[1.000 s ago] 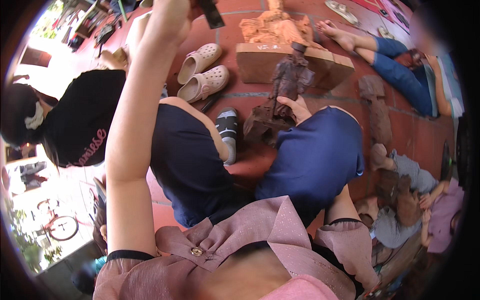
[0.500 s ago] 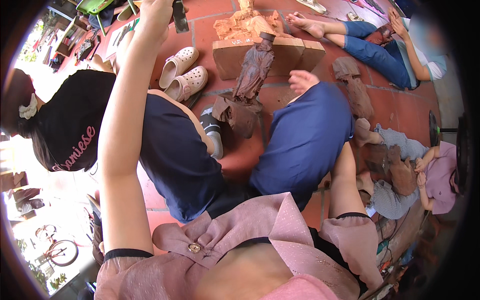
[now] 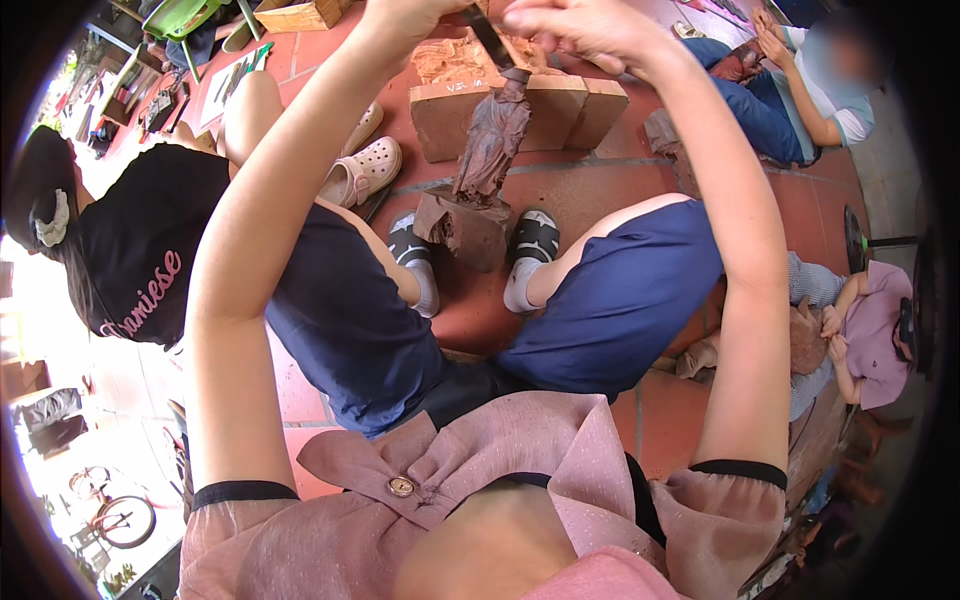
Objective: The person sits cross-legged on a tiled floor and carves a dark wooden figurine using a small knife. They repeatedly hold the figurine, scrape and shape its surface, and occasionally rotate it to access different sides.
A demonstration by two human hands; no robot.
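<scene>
Left hand (image 3: 400, 12): raised to the top edge of the view and partly cut off. It appears closed beside the upper end of the dark chisel (image 3: 490, 38), but its grip cannot be told for certain.

Chisel: slants down, tip at the head of the wooden figure (image 3: 490, 150).

Wooden figure: stands upright on its rough base block on the red tiled floor (image 3: 600, 200), between the person's two feet in dark sandals and in front of a row of wooden blocks (image 3: 540, 105).

Right hand (image 3: 575, 25): fingers curled, next to the chisel's upper end; what it clasps cannot be told.

Step in hand, as judged: carving the top of the figure. The next move calls for a steady tool angle and controlled pressure.
</scene>
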